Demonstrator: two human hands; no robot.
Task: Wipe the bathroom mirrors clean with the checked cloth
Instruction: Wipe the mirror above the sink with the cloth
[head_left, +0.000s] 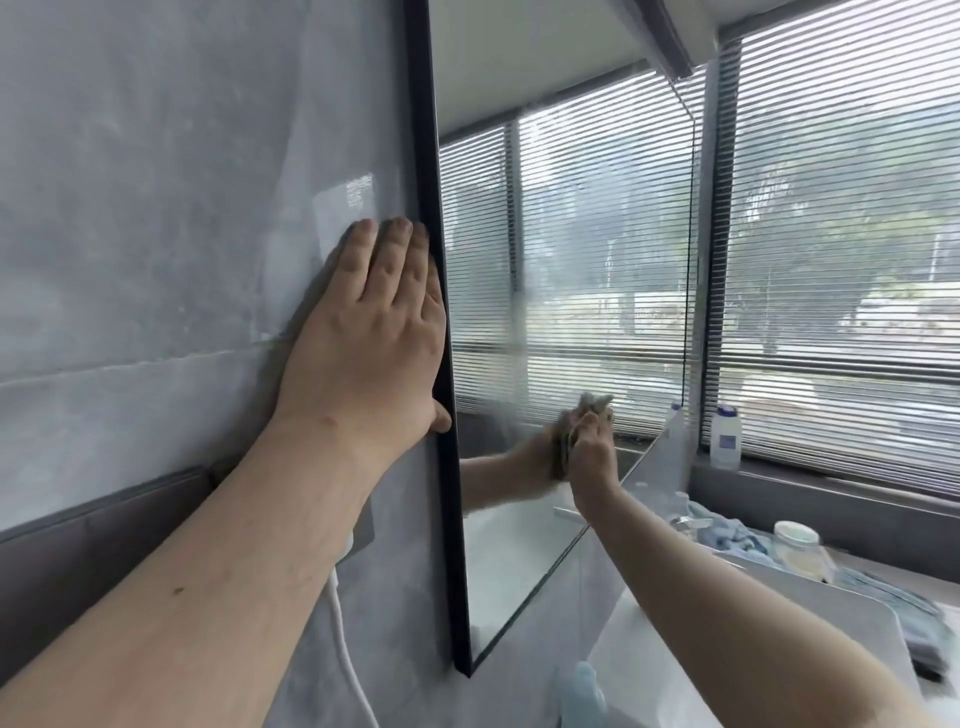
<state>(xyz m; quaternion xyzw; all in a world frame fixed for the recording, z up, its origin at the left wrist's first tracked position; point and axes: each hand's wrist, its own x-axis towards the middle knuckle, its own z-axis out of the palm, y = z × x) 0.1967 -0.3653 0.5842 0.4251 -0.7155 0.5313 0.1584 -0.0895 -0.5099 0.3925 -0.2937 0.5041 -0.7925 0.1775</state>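
Left hand (374, 332) lies flat, fingers spread, on grey wall (156, 208) beside mirror (571, 260) frame; right hand (589, 452) presses bunched cloth (592, 405) to lower glass. Best approach, prob.: steady overlapping strokes w/ firm pressure, toward window (841, 234) edge.

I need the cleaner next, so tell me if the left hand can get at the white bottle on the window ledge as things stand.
Probably not. The left hand lies flat on the grey wall by the mirror's black frame, while the white bottle stands far across, beyond the right hand and its cloth, which cross that path.
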